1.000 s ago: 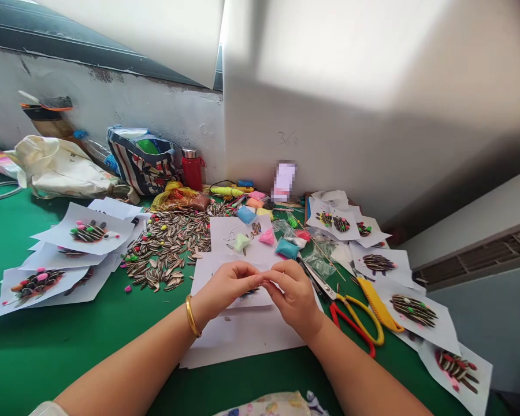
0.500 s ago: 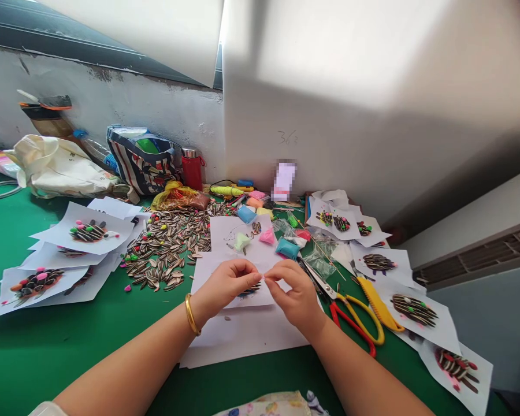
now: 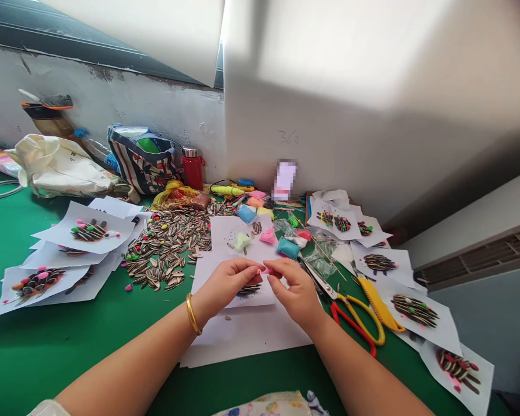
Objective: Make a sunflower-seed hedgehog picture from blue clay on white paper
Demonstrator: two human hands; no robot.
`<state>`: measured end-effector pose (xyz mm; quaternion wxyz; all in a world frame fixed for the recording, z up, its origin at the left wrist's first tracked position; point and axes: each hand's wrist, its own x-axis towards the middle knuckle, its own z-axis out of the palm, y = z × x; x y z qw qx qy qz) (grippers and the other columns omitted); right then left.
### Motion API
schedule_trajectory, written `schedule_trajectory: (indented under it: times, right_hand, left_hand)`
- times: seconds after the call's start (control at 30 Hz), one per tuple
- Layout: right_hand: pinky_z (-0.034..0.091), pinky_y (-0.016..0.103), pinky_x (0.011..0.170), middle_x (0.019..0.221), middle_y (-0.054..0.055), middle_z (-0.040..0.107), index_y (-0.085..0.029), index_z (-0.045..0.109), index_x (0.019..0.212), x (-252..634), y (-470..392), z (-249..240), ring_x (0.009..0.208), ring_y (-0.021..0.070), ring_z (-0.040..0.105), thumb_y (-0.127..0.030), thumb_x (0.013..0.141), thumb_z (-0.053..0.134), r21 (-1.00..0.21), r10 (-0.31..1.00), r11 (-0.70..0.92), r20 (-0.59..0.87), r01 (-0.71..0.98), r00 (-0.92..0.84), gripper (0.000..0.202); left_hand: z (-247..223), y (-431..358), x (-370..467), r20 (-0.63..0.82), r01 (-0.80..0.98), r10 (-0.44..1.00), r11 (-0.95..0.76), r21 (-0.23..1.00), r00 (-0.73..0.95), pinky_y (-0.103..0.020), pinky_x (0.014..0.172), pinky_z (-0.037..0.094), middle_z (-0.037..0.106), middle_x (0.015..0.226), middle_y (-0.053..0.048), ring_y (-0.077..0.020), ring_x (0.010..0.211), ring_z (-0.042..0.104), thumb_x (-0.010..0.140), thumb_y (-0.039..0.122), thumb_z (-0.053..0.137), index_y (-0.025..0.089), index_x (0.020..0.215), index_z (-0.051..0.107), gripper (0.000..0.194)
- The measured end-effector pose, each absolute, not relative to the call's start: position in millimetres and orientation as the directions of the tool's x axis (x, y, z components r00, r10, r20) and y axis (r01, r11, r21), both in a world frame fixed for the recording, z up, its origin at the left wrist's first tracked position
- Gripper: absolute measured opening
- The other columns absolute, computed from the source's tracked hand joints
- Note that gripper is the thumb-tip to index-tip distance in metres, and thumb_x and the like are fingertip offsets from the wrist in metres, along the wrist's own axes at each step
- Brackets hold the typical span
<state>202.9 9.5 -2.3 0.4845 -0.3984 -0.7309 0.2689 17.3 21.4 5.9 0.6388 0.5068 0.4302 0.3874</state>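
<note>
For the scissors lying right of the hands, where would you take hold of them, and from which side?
Grip the scissors by the red and yellow handle loops, coming from the near right side. The loops lie toward the table's near edge, flat and open on the green table, while the blades point away toward the clay bags. The right hand is nearest, though its fingertips are pinching a small pink piece.

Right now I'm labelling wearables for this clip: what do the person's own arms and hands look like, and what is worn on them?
Both forearms are bare. The left hand has a plain gold bangle around its wrist. The right hand shows no ring, watch or bracelet. A bit of pale sleeve shows at the left arm's lower edge.
</note>
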Motion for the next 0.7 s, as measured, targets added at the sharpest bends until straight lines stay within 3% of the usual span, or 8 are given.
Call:
schedule_trajectory:
  times: [0.1, 0.23, 0.43, 0.6, 0.7]
  right_hand:
    - [0.052, 0.031, 0.070, 0.084, 0.004, 0.068, -0.021, 0.069, 0.092, 202, 9, -3, 0.076, 0.0162, 0.061, -0.025, 0.088, 0.060, -0.794, 0.861, 0.509, 0.461, 0.333, -0.216, 0.011]
    - [0.049, 0.027, 0.063, 0.073, 0.001, 0.064, -0.020, 0.066, 0.082, 202, 9, -7, 0.067, 0.0139, 0.056, -0.029, 0.087, 0.063, -0.806, 0.881, 0.472, 0.428, 0.357, -0.199, 0.011]
    - [0.052, 0.031, 0.076, 0.093, 0.004, 0.070, -0.023, 0.068, 0.110, 204, 13, -16, 0.082, 0.0169, 0.063, -0.029, 0.091, 0.058, -0.823, 0.877, 0.478, 0.422, 0.308, -0.231, 0.023]
    - [0.050, 0.029, 0.065, 0.078, 0.003, 0.068, -0.020, 0.070, 0.089, 207, 14, -15, 0.069, 0.0158, 0.060, -0.036, 0.088, 0.062, -0.873, 0.914, 0.396, 0.345, 0.286, -0.211, 0.018]
    - [0.043, 0.025, 0.055, 0.064, -0.001, 0.060, -0.019, 0.065, 0.074, 209, 14, -14, 0.058, 0.0128, 0.052, -0.040, 0.087, 0.064, -0.859, 0.914, 0.400, 0.349, 0.321, -0.206, 0.026]
  left_hand:
    - [3, 23, 15, -0.111, -0.007, 0.925, 0.122, 0.992, 0.364, -0.028, 0.065, 0.046, 0.066, 0.077, -0.004, -0.0156, 0.070, 0.057, 0.075, 0.046, 0.072, 0.015, 0.085, 0.070, 0.033]
    - [3, 23, 15, -0.065, 0.013, 0.941, 0.064, 0.998, 0.332, -0.027, 0.067, 0.046, 0.065, 0.079, -0.003, -0.0157, 0.073, 0.058, 0.074, 0.042, 0.073, 0.016, 0.082, 0.067, 0.028]
    - [0, 25, 15, -0.078, -0.032, 0.955, 0.091, 0.995, 0.286, -0.029, 0.072, 0.048, 0.067, 0.084, -0.003, -0.0176, 0.078, 0.061, 0.077, 0.044, 0.071, 0.018, 0.091, 0.069, 0.030]
    - [-1, 26, 14, -0.118, -0.022, 0.936, 0.133, 0.991, 0.332, -0.030, 0.076, 0.048, 0.069, 0.092, -0.006, -0.0188, 0.083, 0.061, 0.075, 0.043, 0.074, 0.016, 0.097, 0.069, 0.035]
    - [-1, 26, 14, -0.120, -0.012, 0.928, 0.133, 0.991, 0.352, -0.028, 0.068, 0.045, 0.066, 0.081, -0.003, -0.0156, 0.073, 0.057, 0.076, 0.044, 0.072, 0.015, 0.087, 0.067, 0.031]
